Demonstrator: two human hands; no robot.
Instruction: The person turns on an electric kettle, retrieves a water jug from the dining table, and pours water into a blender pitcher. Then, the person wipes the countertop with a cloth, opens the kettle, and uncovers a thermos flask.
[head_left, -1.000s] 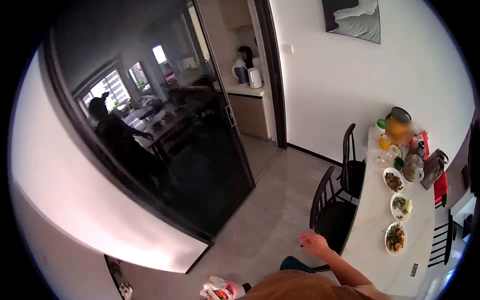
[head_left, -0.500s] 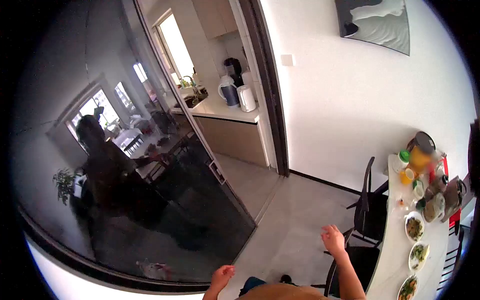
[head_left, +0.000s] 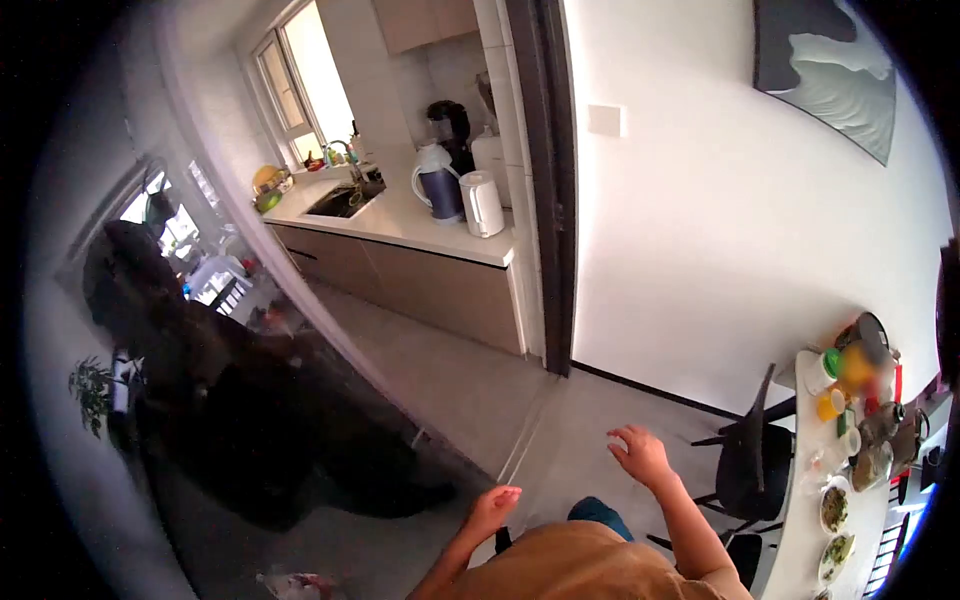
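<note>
Spreading its fingers near two dark chairs (head_left: 752, 462), one cut off, my right hand (head_left: 641, 456) hangs apart from my left hand (head_left: 494, 510), whose finger gap I cannot tell. Two kettles (head_left: 482, 203) stand counter-side; the lowest of three dishes (head_left: 835, 508) is cropped.

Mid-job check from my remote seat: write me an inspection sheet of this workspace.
Surface: pale table, at the right of view.
Job's things: glass door near left hand; dark chair near right hand.
Clutter: food plates, yellow cup, green-lidded jar among items grouped on the table.
Grip: both hands raised, nothing visibly held.
Cables: nothing seen.
Surroundings: kitchen counter with white kettle; framed picture on wall.
</note>
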